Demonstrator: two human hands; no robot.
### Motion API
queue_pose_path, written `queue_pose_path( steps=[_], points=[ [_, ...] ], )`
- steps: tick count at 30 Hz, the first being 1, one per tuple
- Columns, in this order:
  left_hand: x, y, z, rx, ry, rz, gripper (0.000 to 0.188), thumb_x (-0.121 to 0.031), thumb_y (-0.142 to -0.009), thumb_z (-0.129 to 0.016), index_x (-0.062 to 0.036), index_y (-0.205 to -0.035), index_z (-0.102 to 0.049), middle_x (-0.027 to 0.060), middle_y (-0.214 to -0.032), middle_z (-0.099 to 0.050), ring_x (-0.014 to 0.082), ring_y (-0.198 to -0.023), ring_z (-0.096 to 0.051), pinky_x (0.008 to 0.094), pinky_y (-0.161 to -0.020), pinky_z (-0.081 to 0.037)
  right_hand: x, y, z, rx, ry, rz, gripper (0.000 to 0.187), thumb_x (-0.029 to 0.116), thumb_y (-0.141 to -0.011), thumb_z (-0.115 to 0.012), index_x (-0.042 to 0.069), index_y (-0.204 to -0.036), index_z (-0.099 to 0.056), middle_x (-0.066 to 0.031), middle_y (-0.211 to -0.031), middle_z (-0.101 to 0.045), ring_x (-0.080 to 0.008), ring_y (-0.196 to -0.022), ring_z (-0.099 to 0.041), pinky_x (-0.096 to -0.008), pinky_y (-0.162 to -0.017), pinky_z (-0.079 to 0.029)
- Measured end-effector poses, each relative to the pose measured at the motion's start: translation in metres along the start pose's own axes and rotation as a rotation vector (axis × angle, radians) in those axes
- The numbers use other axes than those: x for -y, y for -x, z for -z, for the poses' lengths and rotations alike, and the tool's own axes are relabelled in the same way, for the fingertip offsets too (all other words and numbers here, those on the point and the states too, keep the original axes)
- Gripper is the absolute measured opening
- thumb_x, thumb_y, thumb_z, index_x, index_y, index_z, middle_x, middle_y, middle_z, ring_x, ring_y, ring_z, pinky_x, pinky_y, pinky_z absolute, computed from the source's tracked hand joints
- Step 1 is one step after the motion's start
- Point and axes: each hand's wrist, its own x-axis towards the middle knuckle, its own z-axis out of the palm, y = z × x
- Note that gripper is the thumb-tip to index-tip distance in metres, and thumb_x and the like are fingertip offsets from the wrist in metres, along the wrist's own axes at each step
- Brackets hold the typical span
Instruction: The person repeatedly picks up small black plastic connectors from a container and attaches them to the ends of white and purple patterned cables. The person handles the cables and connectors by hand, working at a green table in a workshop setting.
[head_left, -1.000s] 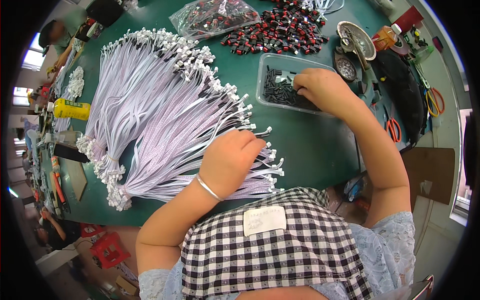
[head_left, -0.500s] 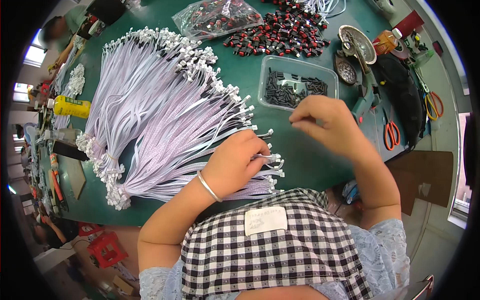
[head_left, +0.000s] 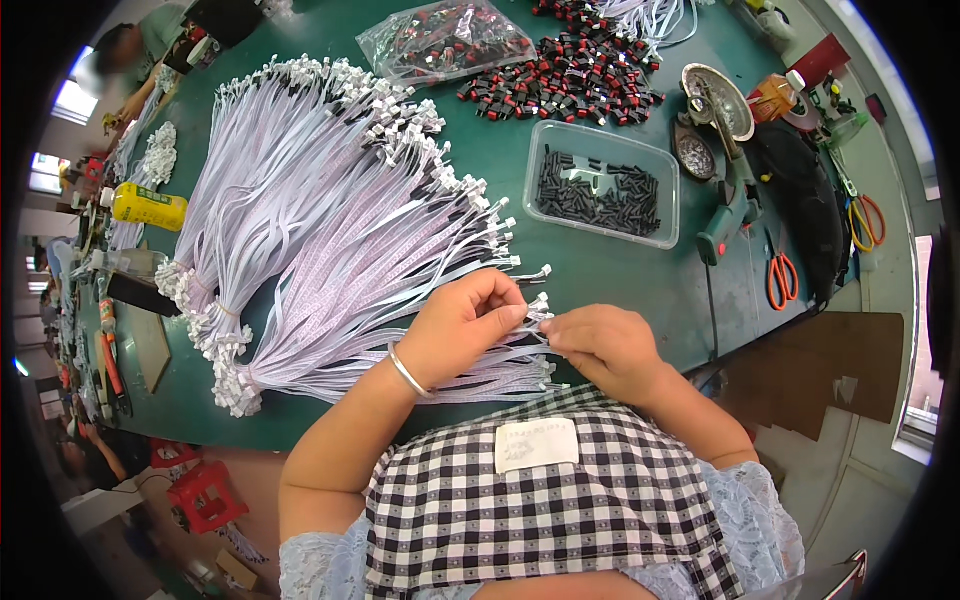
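L hand pinches white cable nr. plug end, at R edge of cable pile; R hand narrow close by, contents can't tell; prob. best hold end steady, straight, w/ light grip.

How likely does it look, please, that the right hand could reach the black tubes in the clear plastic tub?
Probably yes: the black tubes lie in an uncovered tub, and nothing visible stands between it and the right hand.

Tubes lie in a tray (right of cables).
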Motion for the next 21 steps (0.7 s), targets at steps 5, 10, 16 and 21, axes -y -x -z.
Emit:
queue_pose_path(
  steps=[5, 10, 16, 21],
  points=[
    [-0.007, 0.003, -0.005, -0.009, -0.042, 0.022, 0.010, -0.011, -0.090, -0.057, -0.0026, -0.096, -0.057, -0.0009, -0.082, -0.057, 0.0055, -0.072, -0.054, 0.0196, -0.065, -0.046, 0.006, -0.001, 0.004, 0.097, -0.096, -0.323, 0.012, 0.001, -0.078, -0.065, 0.003, -0.090, -0.064, -0.0085, -0.088, -0.064, -0.0222, -0.078, -0.064, -0.0287, -0.069, -0.052],
    [-0.009, 0.006, -0.007, -0.009, 0.032, 0.060, 0.010, -0.013, -0.090, -0.056, -0.0043, -0.096, -0.057, -0.0018, -0.081, -0.056, 0.0053, -0.072, -0.054, 0.0201, -0.062, -0.046, 0.000, -0.006, 0.003, -0.159, -0.480, -0.551, 0.011, -0.003, -0.081, -0.062, -0.001, -0.092, -0.064, -0.0082, -0.090, -0.064, -0.0143, -0.080, -0.063, -0.0249, -0.069, -0.051],
    [-0.009, 0.008, -0.005, 0.043, 0.066, 0.083, 0.009, -0.012, -0.090, -0.057, -0.0043, -0.094, -0.056, -0.0018, -0.080, -0.055, 0.0045, -0.068, -0.053, 0.0199, -0.059, -0.046, -0.002, -0.025, -0.002, -0.181, -0.335, -0.413, 0.010, -0.001, -0.082, -0.062, -0.001, -0.091, -0.065, -0.0075, -0.092, -0.064, -0.0142, -0.081, -0.063, -0.0264, -0.071, -0.051],
    [-0.008, 0.007, -0.004, 0.094, 0.031, 0.058, 0.009, -0.011, -0.089, -0.058, -0.0040, -0.094, -0.055, -0.0016, -0.080, -0.055, 0.0041, -0.066, -0.053, 0.0206, -0.059, -0.048, 0.000, -0.032, -0.004, -0.145, -0.453, -0.479, 0.010, 0.000, -0.082, -0.064, 0.000, -0.091, -0.065, -0.0054, -0.090, -0.065, -0.0125, -0.082, -0.062, -0.0262, -0.070, -0.051]
  ],
)
